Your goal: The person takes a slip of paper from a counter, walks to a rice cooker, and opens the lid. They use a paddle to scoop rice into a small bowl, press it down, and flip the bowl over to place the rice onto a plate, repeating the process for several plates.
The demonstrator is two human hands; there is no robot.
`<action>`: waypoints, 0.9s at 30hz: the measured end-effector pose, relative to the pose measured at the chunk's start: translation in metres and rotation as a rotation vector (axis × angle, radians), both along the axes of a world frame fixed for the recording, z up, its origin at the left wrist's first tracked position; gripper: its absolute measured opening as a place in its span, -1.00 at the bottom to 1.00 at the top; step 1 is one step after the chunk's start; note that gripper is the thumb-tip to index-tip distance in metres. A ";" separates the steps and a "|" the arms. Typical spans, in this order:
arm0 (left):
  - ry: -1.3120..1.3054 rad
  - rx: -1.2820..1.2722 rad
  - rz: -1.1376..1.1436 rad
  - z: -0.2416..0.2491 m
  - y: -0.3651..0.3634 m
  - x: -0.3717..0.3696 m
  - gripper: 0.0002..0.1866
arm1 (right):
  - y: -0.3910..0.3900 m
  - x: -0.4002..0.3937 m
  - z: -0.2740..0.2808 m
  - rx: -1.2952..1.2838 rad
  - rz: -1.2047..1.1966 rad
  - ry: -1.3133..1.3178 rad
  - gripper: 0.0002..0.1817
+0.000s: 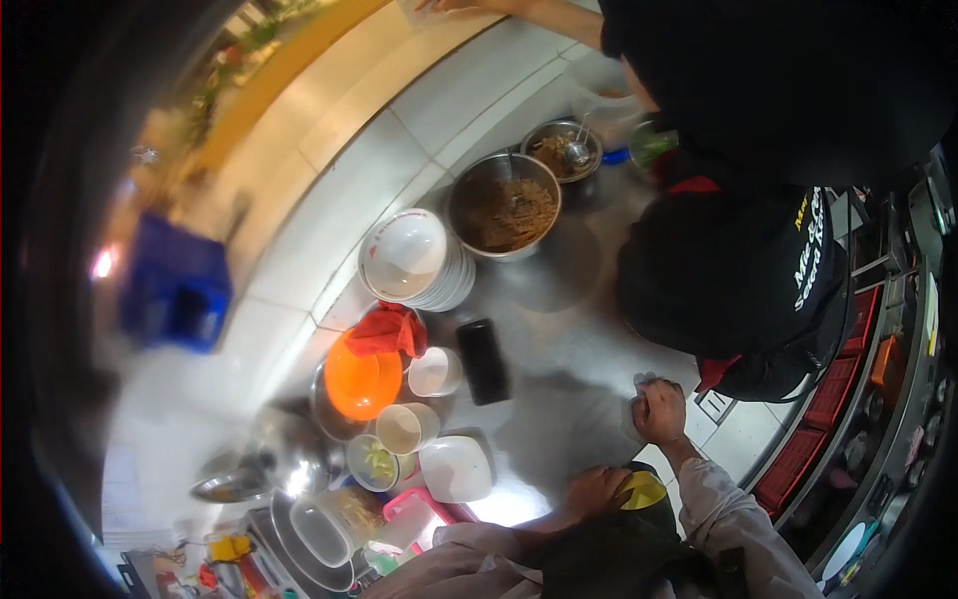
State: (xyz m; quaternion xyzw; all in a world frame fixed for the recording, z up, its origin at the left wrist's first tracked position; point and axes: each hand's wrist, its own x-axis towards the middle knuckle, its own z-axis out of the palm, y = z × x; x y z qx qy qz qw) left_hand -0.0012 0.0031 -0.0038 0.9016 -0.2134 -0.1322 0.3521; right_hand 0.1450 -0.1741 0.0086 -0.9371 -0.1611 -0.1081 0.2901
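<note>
The right hand (pixel 661 411) curled at the shiny grey metal table (pixel 574 374), right of centre; the left hand (pixel 597 487) lay lower centre, both grips unclear.

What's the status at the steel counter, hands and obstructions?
Right hand at edge of steel counter; left hand by yellow item; neither grip clear. Black phone on counter. Co-worker in black close in, right side.

The grey metal counter (pixel 569 389) lies flat, its surface shiny.
</note>
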 end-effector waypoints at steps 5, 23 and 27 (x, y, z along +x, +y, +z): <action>-0.077 -0.016 0.014 0.011 0.002 0.003 -0.63 | 0.002 -0.002 0.003 -0.036 -0.033 0.056 -0.78; -0.167 -0.071 0.018 0.006 0.000 0.004 -0.62 | 0.001 -0.001 -0.004 -0.006 -0.012 0.004 -0.78; -0.185 -0.044 0.001 0.000 -0.003 0.001 -0.61 | 0.001 -0.001 -0.003 -0.008 -0.003 -0.022 -0.78</action>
